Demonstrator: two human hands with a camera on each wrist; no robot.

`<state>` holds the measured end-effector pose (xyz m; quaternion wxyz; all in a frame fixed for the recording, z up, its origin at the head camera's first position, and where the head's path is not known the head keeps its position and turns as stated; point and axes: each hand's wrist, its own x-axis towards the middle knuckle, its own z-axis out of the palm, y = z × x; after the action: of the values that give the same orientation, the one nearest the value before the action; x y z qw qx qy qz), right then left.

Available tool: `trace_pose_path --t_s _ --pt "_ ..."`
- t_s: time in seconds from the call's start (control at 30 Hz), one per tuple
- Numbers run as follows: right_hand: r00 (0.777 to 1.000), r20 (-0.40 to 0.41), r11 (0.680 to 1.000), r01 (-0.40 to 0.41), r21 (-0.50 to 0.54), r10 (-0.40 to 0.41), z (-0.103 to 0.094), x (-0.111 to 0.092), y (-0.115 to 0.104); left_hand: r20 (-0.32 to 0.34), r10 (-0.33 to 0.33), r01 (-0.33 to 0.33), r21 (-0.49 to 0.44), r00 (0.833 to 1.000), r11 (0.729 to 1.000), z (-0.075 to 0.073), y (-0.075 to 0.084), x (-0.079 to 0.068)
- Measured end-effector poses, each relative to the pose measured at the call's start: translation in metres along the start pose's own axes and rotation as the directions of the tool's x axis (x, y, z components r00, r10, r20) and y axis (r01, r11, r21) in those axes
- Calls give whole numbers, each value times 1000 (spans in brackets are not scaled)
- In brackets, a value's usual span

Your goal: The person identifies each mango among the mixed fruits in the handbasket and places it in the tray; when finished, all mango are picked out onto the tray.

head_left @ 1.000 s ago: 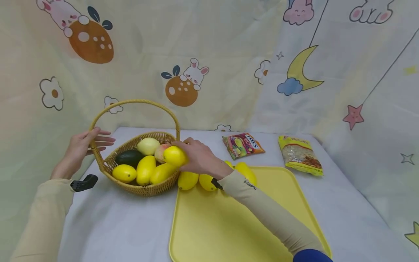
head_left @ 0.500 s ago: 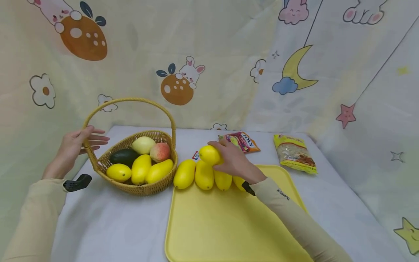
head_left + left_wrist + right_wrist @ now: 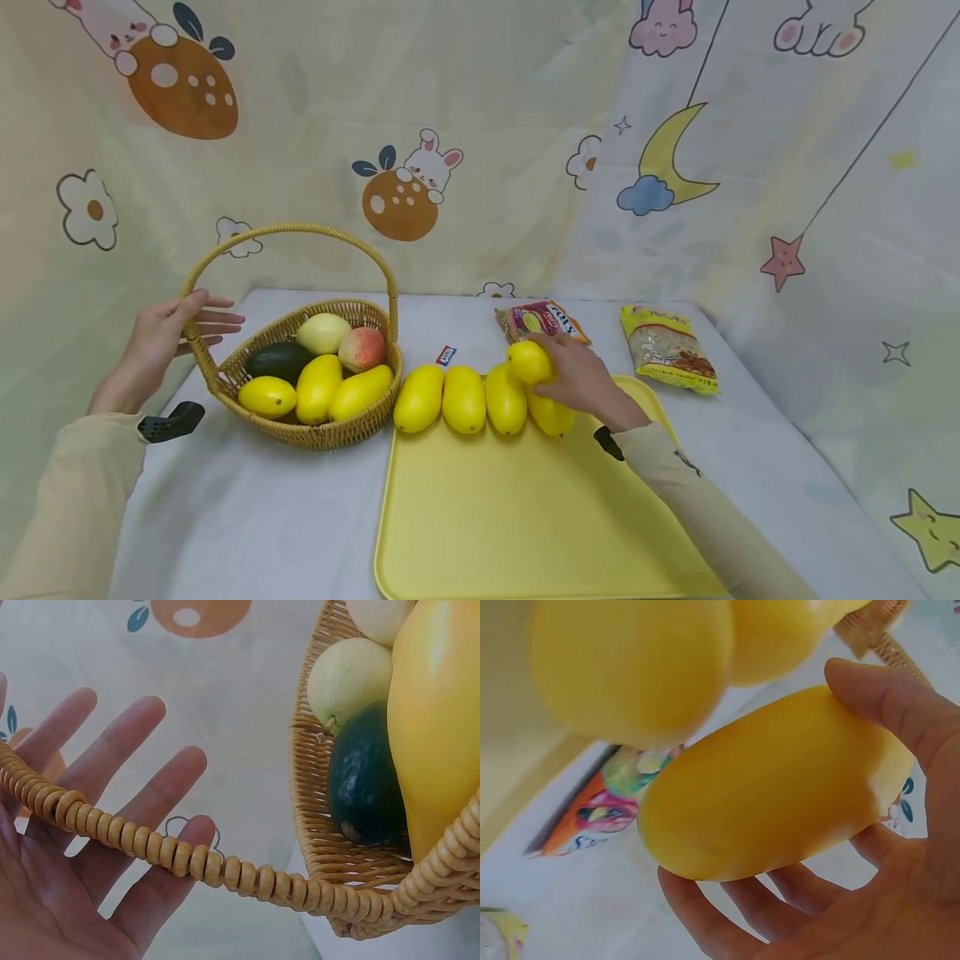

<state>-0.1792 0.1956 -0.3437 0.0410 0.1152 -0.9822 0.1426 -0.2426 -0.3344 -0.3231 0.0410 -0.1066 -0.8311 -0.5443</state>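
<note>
Yellow fruit (image 3: pixel 528 362) held up at the right end of the row

Thumb on one side and fingers on the other, the person's right hand (image 3: pixel 581 375) grips it clear of the table (image 3: pixel 247 517). Just below, four more yellow fruits (image 3: pixel 464 400) lie side by side along the far edge of a yellow tray (image 3: pixel 517 517); whether the held one touches them, I can't tell. Left of the tray stands a wicker basket (image 3: pixel 337 435) with three yellow fruits, a dark green one (image 3: pixel 279 362), a pale round one (image 3: pixel 323 333) and a reddish peach (image 3: pixel 363 348). The left hand (image 3: pixel 153 346) is spread, the basket's handle (image 3: pixel 165 851) lying across its fingers. Behind the tray I see a Fox's packet (image 3: pixel 547 319) and a tiny wrapper (image 3: pixel 446 356); farther right, a yellow bag (image 3: pixel 670 348).
</note>
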Motion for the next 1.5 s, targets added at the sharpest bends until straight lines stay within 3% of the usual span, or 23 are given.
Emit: trace_pose_path --t_s 0.37,0.77,1.1,1.5 --pt "989 -15 988 -145 -46 145 2 -21 42 -7 19 -19 6 1000 1000 1 2 3" --pt "950 47 945 -299 -135 308 7 -29 56 0 10 -10 -5 1000 1000 0 0 -3" --pt "944 58 928 -305 -215 324 13 -28 60 1 8 -8 10 1000 1000 0 -2 -1" --pt "937 79 926 -318 -201 339 15 -32 54 -5 15 -15 7 1000 1000 1 0 -1"
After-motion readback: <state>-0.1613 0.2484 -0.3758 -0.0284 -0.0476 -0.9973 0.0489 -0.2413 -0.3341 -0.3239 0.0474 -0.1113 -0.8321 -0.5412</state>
